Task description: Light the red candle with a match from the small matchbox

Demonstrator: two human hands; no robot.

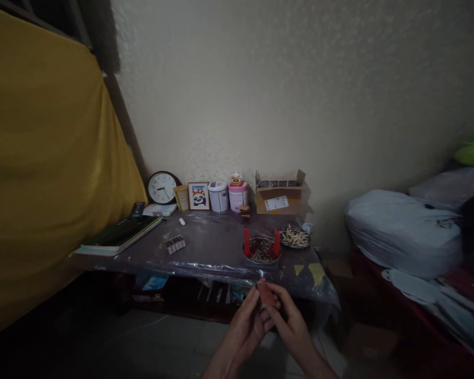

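Reddish-brown and flat, the small piece (pixel 267 292) sits low in the view at about 6 o'clock, held in the air just in front of the near edge of the table (pixel 211 251). The left hand (pixel 240 329), at the piece's 7 o'clock, has thumb and fingertips closed on its left side. The right hand (pixel 296 326), at its 5 o'clock, clamps the right side with the fingers curled in. The dim light hides what is printed on the piece. At 12 o'clock from it, on the plastic-covered tabletop, stands a round dish (pixel 260 251) of dark bits with two red uprights (pixel 246 241) at its rim. A second dish (pixel 295 237), heaped with pale sticks, lies just beside it at 2 o'clock. Further back against the wall are an open cardboard box (pixel 281 197), a pink tin (pixel 238 195), a white tin (pixel 218 197), a framed picture (pixel 198 196) and a wall clock (pixel 163 187). At 10 o'clock from the hands a row of little boxes (pixel 176 244) lies on the plastic, with books (pixel 120 235) beyond at the table's left end. Yellow cloth (pixel 43 158) fills the 9 o'clock side; a pale bundle (pixel 403 231) lies at 3 o'clock.
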